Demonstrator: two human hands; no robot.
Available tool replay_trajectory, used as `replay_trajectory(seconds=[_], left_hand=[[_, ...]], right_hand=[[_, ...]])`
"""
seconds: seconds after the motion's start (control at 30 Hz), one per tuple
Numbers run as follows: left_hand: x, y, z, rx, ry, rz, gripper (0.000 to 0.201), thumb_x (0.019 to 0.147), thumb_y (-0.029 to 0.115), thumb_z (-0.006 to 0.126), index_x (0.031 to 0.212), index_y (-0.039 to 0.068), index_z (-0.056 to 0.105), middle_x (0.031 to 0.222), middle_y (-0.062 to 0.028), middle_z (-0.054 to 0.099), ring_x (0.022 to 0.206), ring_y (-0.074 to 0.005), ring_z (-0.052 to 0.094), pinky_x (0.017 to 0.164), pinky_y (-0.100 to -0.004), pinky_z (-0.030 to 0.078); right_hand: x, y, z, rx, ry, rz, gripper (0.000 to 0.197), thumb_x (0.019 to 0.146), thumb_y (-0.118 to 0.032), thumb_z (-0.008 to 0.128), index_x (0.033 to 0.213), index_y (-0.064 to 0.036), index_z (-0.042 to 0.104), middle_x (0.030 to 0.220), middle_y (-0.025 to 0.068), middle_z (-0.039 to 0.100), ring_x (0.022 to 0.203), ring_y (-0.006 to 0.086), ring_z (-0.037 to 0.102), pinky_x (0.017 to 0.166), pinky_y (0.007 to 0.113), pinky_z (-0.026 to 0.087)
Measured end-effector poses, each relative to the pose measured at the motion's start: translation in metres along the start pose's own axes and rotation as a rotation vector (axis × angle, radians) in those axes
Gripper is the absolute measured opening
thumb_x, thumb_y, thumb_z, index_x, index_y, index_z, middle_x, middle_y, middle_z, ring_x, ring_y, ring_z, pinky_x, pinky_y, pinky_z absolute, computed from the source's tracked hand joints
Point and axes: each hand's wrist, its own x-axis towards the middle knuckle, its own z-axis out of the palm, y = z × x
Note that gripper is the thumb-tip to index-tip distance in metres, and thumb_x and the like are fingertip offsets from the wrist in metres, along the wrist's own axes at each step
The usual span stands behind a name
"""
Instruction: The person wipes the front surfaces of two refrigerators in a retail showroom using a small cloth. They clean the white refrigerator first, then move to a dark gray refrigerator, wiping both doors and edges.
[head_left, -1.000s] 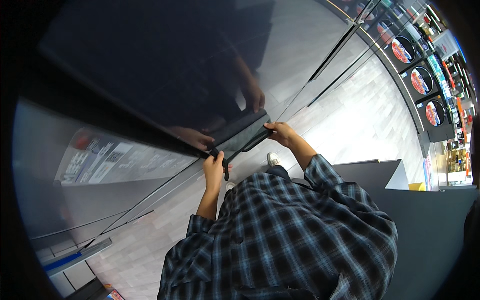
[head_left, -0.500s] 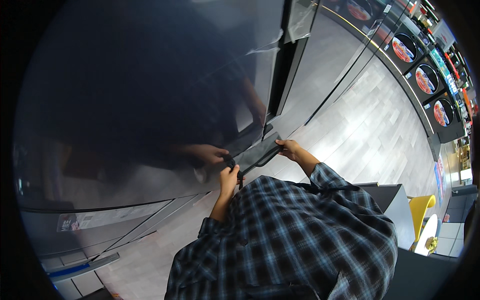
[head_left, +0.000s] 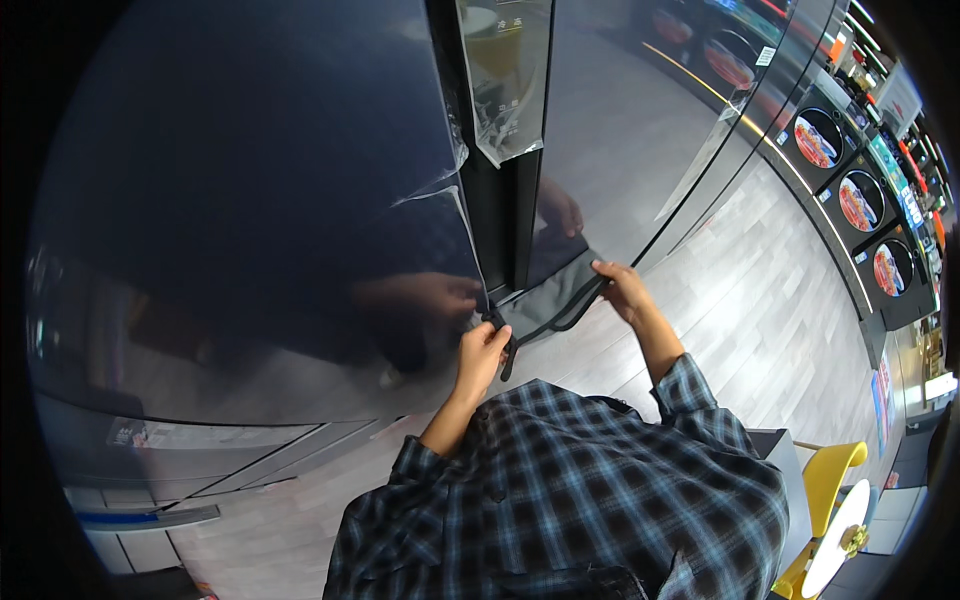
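Observation:
Between my hands a grey fabric piece (head_left: 545, 306) with black edging is stretched out, its dark strap hanging below. My left hand (head_left: 482, 352) pinches its near left end, where a black strap bunches at the fingers. At the opposite end my right hand (head_left: 624, 290) grips the upper corner between thumb and fingers. Just beyond the fabric stands a tall, glossy dark appliance door (head_left: 260, 220), which mirrors my hands. A second glossy door (head_left: 610, 110) lies to its right, with a black vertical recess (head_left: 500, 225) between them.
Clear plastic film (head_left: 510, 130) hangs loose near the recess. Black front-loading washing machines (head_left: 860, 202) line the far right. A yellow chair (head_left: 834, 478), a white round table (head_left: 836, 545) and a grey cabinet (head_left: 792, 490) stand at my lower right. Pale wood-look flooring (head_left: 745, 270) runs between.
My view has turned, so the recess and film appear further left. Both hands, with the grey fabric piece still in them, have shifted right along the door fronts, to just below the recess.

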Motion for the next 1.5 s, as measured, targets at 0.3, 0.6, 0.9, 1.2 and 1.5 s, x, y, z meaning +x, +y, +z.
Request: replay_trajectory(seconds=[0.3,0.6,0.9,1.2,1.5], left_hand=[[-0.019,0.133,0.058,0.022,-0.076,0.432,0.016,0.093,0.011,0.056,0.085,-0.003,0.058,0.077,-0.0024,0.059,0.066,-0.0063,0.057,0.063,-0.0233,0.053],[-0.061,0.235,0.107,-0.030,-0.049,0.772,0.011,0.088,0.005,0.059,0.093,-0.005,0.056,0.075,-0.0049,0.064,0.066,-0.0085,0.063,0.057,-0.0198,0.048],[-0.064,0.357,0.141,0.090,-0.025,1.206,0.010,0.088,0.006,0.058,0.087,-0.005,0.057,0.074,-0.0078,0.061,0.061,-0.0148,0.063,0.054,-0.0243,0.052],[-0.066,0.343,0.157,0.338,0.277,1.130,0.015,0.086,0.003,0.059,0.093,-0.002,0.048,0.064,-0.0114,0.059,0.053,-0.0181,0.063,0.048,-0.0271,0.050],[0.029,0.211,0.184,0.361,0.192,0.988,0.021,0.082,0.002,0.065,0.079,0.001,0.044,0.058,-0.0106,0.057,0.053,-0.0199,0.063,0.047,-0.0292,0.047]], right_hand=[[-0.048,-0.153,0.036,-0.024,-0.092,-0.325,0.018,0.085,-0.022,0.066,0.086,-0.0050,0.061,0.084,0.0024,0.062,0.079,0.0132,0.057,0.081,0.028,0.042],[-0.082,-0.272,0.080,0.068,-0.283,-0.635,0.023,0.087,-0.020,0.063,0.101,-0.0018,0.062,0.098,0.0029,0.065,0.095,0.0135,0.060,0.090,0.027,0.041],[-0.084,-0.395,0.098,0.132,-0.418,-0.984,0.015,0.090,-0.014,0.058,0.096,-0.0007,0.061,0.089,0.0040,0.064,0.087,0.0121,0.060,0.080,0.023,0.048],[-0.059,-0.368,0.092,-0.368,0.058,-1.259,0.022,0.089,-0.019,0.060,0.070,-0.0067,0.060,0.063,-0.0052,0.043,0.053,0.0055,0.034,0.047,0.023,0.025],[-0.006,-0.288,-0.013,-0.357,0.259,-1.011,0.029,0.082,-0.029,0.069,0.080,-0.0010,0.065,0.067,-0.0012,0.055,0.055,0.0053,0.046,0.052,0.019,0.037]])
